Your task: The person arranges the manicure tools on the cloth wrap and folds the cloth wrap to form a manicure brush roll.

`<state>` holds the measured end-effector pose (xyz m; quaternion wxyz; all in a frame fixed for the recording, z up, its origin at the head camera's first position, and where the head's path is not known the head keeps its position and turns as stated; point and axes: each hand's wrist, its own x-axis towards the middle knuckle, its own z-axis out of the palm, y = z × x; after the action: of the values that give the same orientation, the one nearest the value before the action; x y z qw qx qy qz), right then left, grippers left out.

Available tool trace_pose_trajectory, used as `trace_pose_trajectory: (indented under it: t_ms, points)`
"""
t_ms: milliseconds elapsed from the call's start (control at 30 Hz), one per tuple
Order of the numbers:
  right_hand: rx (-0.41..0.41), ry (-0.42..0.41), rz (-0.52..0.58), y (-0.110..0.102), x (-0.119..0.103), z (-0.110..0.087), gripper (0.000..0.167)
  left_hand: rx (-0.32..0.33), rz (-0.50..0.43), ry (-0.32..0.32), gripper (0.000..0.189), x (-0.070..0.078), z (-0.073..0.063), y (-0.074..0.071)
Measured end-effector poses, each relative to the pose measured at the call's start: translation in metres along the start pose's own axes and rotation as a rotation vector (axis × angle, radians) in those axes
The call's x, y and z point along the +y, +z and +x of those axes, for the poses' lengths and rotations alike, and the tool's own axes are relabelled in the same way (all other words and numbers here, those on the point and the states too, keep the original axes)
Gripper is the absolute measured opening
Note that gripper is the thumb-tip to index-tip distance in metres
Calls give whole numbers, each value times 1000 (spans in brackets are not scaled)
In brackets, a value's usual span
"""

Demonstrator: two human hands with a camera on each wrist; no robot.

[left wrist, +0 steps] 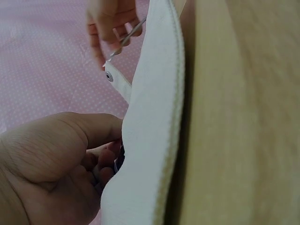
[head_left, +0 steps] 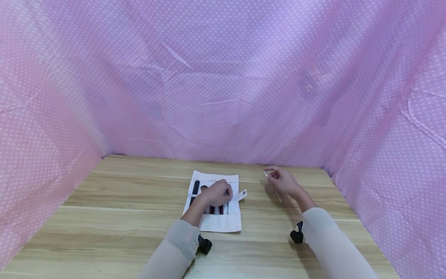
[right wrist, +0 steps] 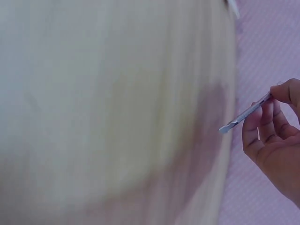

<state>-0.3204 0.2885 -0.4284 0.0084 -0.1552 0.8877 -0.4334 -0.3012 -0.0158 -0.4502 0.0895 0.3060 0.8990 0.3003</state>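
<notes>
- Since my right hand (head_left: 283,181) is clamped on a slim metal tool (right wrist: 246,116), thumb against fingers, that tool hangs above the desk (head_left: 122,217), near its far edge and toward the far right corner.
- It is silver-grey, straight and thin, with a flattened, slightly wider tip; my fingers cover part of its length.
- My left hand (head_left: 216,193) is curled over a white pouch (head_left: 220,224), thumb and fingertips beside the strap (head_left: 241,195); whether they pinch anything I cannot tell, because the pouch's edge hides them from my left wrist camera.
- The white pouch lies spread out around the middle of the desk, short of the far edge, its pale cloth stitched along the border.
- Tucked in it are a long black piece (head_left: 196,188), dark red handles (head_left: 221,210) and a thin silvery piece (head_left: 228,208); my left hand blocks part of the row.
- The strap's end, with a round metal snap (left wrist: 109,76), sticks out past the pouch's right side, well apart from my right hand.
- Pink cloth (head_left: 223,97) with white dots hangs behind the desk's far edge and along both sides.
</notes>
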Motion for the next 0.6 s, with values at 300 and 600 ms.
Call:
trace_pose_trajectory:
  t_ms: [300, 600]
  points:
    - [30, -63, 139, 16, -36, 21, 42, -12, 18, 13, 11, -2, 3, 0]
    - [96, -58, 252, 37, -73, 39, 45, -28, 50, 10, 15, -7, 8, 1]
